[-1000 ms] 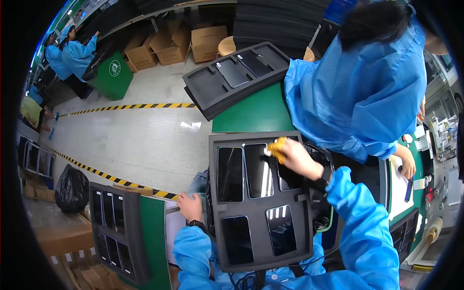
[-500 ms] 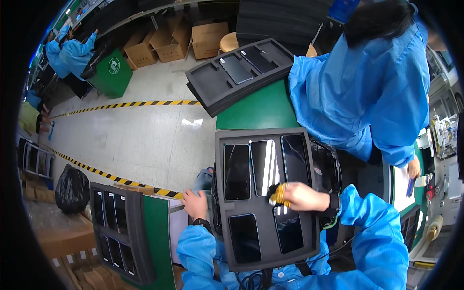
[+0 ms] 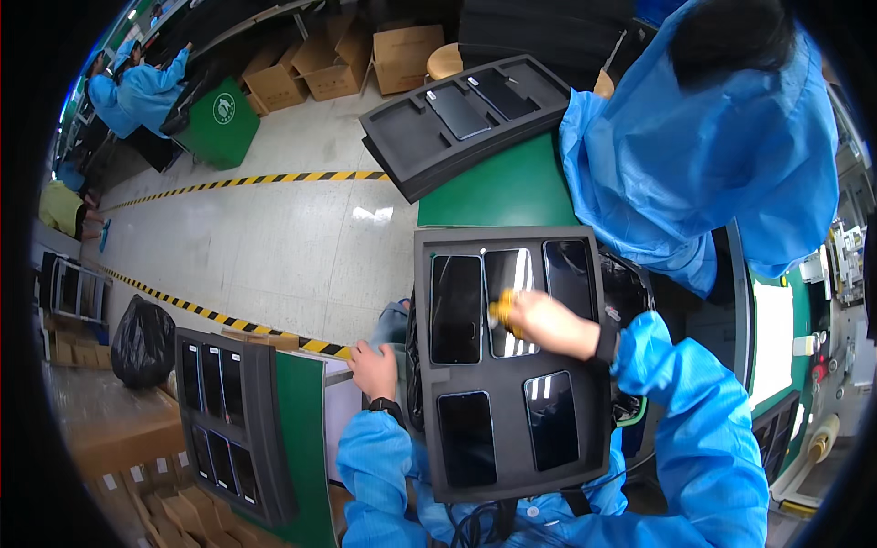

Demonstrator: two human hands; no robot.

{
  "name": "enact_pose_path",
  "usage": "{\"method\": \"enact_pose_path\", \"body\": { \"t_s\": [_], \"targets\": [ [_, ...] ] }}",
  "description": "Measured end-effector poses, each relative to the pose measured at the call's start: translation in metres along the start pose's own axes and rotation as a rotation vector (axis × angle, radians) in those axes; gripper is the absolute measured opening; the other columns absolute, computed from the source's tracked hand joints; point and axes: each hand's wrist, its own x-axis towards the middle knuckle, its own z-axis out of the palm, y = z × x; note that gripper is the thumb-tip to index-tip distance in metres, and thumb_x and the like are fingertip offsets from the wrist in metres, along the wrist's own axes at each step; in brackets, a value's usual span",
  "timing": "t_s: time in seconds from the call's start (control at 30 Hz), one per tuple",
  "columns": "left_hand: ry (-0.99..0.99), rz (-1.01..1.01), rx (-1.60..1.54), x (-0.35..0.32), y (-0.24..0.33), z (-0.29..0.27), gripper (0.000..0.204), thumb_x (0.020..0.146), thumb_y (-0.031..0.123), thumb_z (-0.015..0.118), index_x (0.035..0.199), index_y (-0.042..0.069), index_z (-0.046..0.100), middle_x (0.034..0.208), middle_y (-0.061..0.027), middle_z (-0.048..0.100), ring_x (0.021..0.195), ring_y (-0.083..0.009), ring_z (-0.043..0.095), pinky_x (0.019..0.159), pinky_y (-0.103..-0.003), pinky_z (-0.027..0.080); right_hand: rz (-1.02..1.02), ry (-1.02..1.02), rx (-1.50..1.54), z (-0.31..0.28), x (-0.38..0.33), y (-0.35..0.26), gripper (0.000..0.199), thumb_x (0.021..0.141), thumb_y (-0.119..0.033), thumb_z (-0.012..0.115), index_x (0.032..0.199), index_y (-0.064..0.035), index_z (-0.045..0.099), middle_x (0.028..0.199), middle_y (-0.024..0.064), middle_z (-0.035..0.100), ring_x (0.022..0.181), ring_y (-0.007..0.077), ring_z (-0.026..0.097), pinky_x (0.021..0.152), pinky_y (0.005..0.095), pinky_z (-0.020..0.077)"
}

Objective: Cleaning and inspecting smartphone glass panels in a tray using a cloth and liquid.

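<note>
A dark foam tray [image 3: 512, 466] lies in front of me with several black phones in its pockets. My right hand [image 3: 539, 321] is closed on a small yellow tool [image 3: 501, 310] and presses it on the middle phone [image 3: 508, 285] of the upper row. My left hand [image 3: 373, 370] rests on the white sheet at the tray's left edge, fingers spread, touching the tray's side. Both my sleeves are blue.
A co-worker in a blue coat [image 3: 703, 155] bends over the bench at the upper right. Another foam tray [image 3: 457, 123] with phones lies beyond on the green bench. A third tray [image 3: 228, 420] stands at the lower left. Cardboard boxes [image 3: 402, 55], a black bag [image 3: 142, 342].
My right hand with the yellow tool went from the tray's upper row down to its middle, then back up onto the middle upper phone. The left hand stayed put.
</note>
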Motion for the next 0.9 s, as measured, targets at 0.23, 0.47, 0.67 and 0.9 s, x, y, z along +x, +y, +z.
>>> {"method": "enact_pose_path", "body": {
  "t_s": [0.23, 0.47, 0.67, 0.9],
  "targets": [
    [-0.003, -0.011, 0.011, 0.001, -0.002, 0.003, 0.034, 0.08, 0.031, 0.053, 0.097, 0.001, 0.053, 0.1, -0.0182, 0.056, 0.093, -0.0384, 0.056, 0.07, -0.049, 0.051, -0.005, -0.095, 0.136, -0.004, -0.035, -0.038, 0.032, 0.072, 0.0, 0.06, 0.103, -0.0027, 0.063, 0.088, 0.014, 0.059, 0.084, 0.0308, 0.06, 0.076, 0.0395, 0.051],
    [-0.105, -0.075, -0.014, 0.002, 0.004, 0.001, 0.038, 0.082, 0.032, 0.052, 0.104, 0.002, 0.053, 0.107, -0.0181, 0.054, 0.101, -0.0393, 0.053, 0.077, -0.051, 0.049, 0.18, 0.203, -0.089, -0.016, 0.044, 0.05, 0.027, 0.074, -0.003, 0.061, 0.1, -0.0006, 0.064, 0.091, 0.0171, 0.06, 0.087, 0.0347, 0.058, 0.078, 0.0412, 0.049],
    [-0.009, -0.011, 0.017, 0.0, -0.001, 0.004, 0.034, 0.08, 0.032, 0.053, 0.097, 0.002, 0.053, 0.1, -0.0172, 0.055, 0.093, -0.0375, 0.056, 0.068, -0.049, 0.052, -0.048, -0.024, -0.034, -0.003, 0.009, -0.001, 0.036, 0.07, -0.003, 0.062, 0.105, -0.0021, 0.061, 0.091, 0.015, 0.056, 0.088, 0.0322, 0.059, 0.076, 0.0388, 0.0512],
    [-0.012, -0.018, 0.015, 0.002, -0.006, 0.007, 0.035, 0.08, 0.032, 0.053, 0.098, 0.002, 0.054, 0.102, -0.0167, 0.056, 0.094, -0.0373, 0.056, 0.069, -0.049, 0.052, -0.067, -0.175, 0.085, -0.014, -0.018, -0.038, 0.027, 0.07, -0.004, 0.063, 0.097, -0.0028, 0.064, 0.087, 0.0126, 0.058, 0.084, 0.0286, 0.059, 0.071, 0.0381, 0.0523]
  ]
}}
